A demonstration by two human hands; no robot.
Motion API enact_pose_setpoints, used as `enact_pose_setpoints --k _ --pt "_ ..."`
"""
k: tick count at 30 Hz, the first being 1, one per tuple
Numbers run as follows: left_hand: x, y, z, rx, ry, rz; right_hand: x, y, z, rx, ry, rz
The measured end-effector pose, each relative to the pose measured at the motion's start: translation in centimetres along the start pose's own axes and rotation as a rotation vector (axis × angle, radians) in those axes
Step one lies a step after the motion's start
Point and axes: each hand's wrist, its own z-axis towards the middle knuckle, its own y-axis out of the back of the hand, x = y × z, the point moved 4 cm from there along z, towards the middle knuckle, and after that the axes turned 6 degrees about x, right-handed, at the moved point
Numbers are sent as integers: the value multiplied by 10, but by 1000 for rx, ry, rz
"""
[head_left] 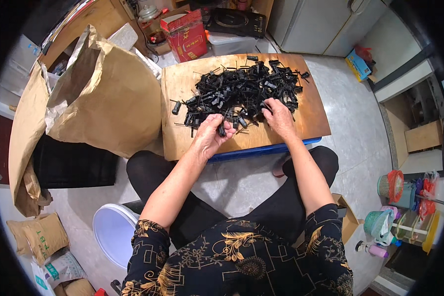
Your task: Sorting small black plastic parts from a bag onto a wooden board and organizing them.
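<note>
A broad heap of small black plastic parts (227, 89), some with thin stems sticking out, covers the middle of a wooden board (182, 143). At the heap's near left edge my left hand (213, 132) is closed, palm partly turned up, around a small black plastic part (221, 130). My right hand (278, 117) reaches into the heap's near right side, fingers bent down among the parts; what its fingertips hold, if anything, is hidden. One loose black part (176, 107) lies apart on the board's left side.
A large open brown paper sack (113, 98) stands against the board's left side. Beneath the board shows a blue edge (261, 150). A white bucket (114, 232) sits by my left leg. Behind the board are a red box (185, 37) and a black cooktop (237, 22).
</note>
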Motion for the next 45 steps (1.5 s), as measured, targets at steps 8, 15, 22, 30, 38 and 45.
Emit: enact_pose_setpoints --k 8,15,22,30,38,45 --pt "7 5 5 -10 12 30 -28 0 21 -75 -385 870" --pt "-3 -5 4 -11 -110 441 4 -8 12 192 -404 1446" --pt "-20 -45 -16 340 -63 661 45 -11 -12 703 -279 1326" --pt "-6 -44 -20 473 8 694 55 -9 -21 870 -186 1148" --pt "-7 -44 -18 345 -25 639 62 -14 -27 551 -192 951" --pt "-14 -37 -12 221 -101 610 74 -11 -32 565 -123 1007"
